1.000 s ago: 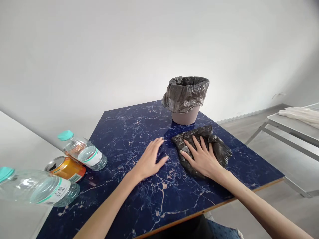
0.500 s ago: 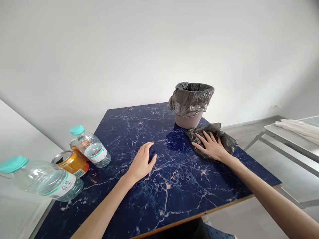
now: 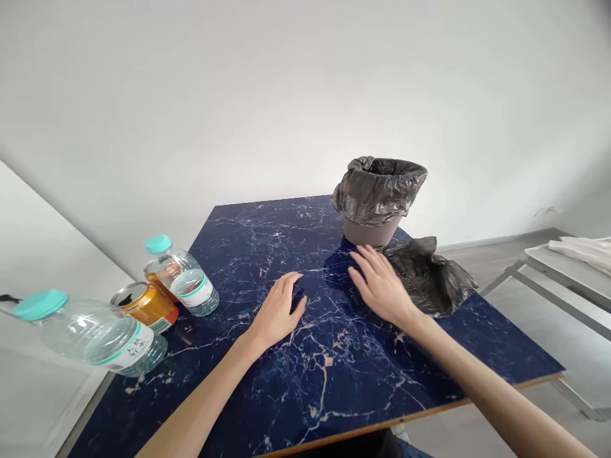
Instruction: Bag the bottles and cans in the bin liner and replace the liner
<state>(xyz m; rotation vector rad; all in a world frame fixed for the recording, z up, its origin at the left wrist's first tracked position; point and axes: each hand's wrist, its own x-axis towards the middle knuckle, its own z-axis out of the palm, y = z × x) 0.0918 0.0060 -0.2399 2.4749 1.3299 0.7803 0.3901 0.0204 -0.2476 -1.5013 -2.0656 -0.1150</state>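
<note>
My right hand (image 3: 380, 285) lies flat and open on the dark blue marble-patterned table (image 3: 305, 381), its fingers stretched out just left of a crumpled black plastic bag (image 3: 429, 277) and off it. My left hand (image 3: 278, 310) rests on the table at the middle with fingers loosely curled, holding nothing. Behind the right hand stands a small grey bin (image 3: 377, 200) lined with a black bag.
At the table's left edge stand a small water bottle (image 3: 181, 277) with a teal cap and an open orange can (image 3: 146, 306). A larger water bottle (image 3: 90, 334) lies on its side there. A grey metal-framed table (image 3: 563, 270) with white cloth stands at the right.
My right hand pushed the black bag back toward the bin, then slid left off it onto the bare table. My left hand curled its fingers slightly and stayed near the middle.
</note>
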